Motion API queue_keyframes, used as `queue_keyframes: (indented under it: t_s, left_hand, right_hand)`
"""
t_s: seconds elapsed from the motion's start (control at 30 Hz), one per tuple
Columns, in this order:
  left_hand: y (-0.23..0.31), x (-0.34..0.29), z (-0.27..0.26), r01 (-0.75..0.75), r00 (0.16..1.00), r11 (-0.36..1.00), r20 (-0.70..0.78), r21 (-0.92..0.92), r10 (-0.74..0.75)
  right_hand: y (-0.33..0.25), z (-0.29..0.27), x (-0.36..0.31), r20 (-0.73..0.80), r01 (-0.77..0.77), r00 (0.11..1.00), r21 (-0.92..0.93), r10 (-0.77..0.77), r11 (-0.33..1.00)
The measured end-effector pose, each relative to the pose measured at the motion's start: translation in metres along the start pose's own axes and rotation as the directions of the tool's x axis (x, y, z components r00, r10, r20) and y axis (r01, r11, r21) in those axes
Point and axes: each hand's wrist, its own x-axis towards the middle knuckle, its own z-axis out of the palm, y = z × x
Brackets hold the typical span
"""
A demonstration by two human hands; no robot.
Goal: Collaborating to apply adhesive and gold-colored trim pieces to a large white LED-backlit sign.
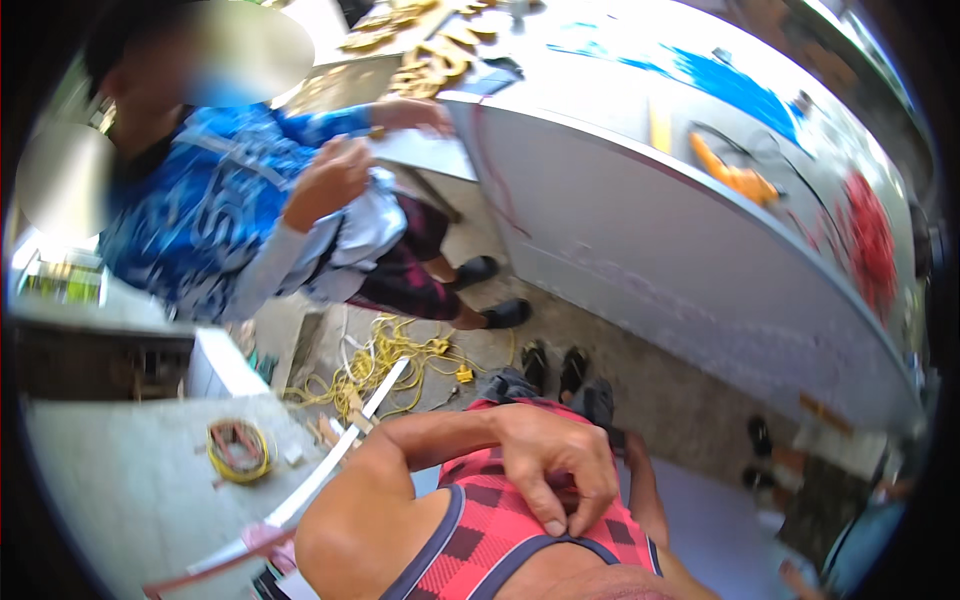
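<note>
My left hand (562,462) is raised in front of my chest, its elbow bent out to the left. Its fingers curl down, with thumb and fingertips close together at the neckline of my red checked tank top (480,500). Whatever they might hold is too hidden to make out. My right arm (648,492) hangs along my side, and its hand is mostly hidden beside my grey trousers (598,400). A long white-topped workbench (680,270) stands in front of me, out of touch of both hands.
A person in a blue patterned shirt (220,200) stands at the left. Tangled yellow cable (375,365) and a white strip (388,388) lie on the floor, near a coiled cable (240,450). The bench holds an orange power tool (735,175), red cord (868,245) and curved wooden pieces (435,62).
</note>
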Motion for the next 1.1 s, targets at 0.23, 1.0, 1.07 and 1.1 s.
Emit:
queue_keyframes:
  t_s: [0.23, 1.0, 1.07, 1.1]
  left_hand:
    - [-0.004, -0.003, 0.021, -0.002, 0.994, 0.992, -0.11, 0.126, 0.016]
    - [0.057, -0.134, 0.062, -0.241, 0.898, 0.866, -0.237, 0.438, 0.37]
    - [0.068, -0.147, 0.066, -0.221, 0.886, 0.851, -0.268, 0.476, 0.379]
    - [0.073, -0.152, 0.068, -0.198, 0.87, 0.837, -0.302, 0.511, 0.39]
  right_hand:
    - [-0.036, 0.011, 0.045, 0.159, 0.067, 0.986, -0.109, -0.049, 0.992]
    - [0.025, 0.105, -0.018, -0.033, 0.08, 0.996, -0.068, -0.082, 0.994]
    - [0.04, 0.113, -0.01, -0.003, 0.173, 0.985, -0.123, -0.175, 0.977]
    - [0.054, 0.118, -0.003, 0.032, 0.261, 0.965, -0.176, -0.259, 0.949]
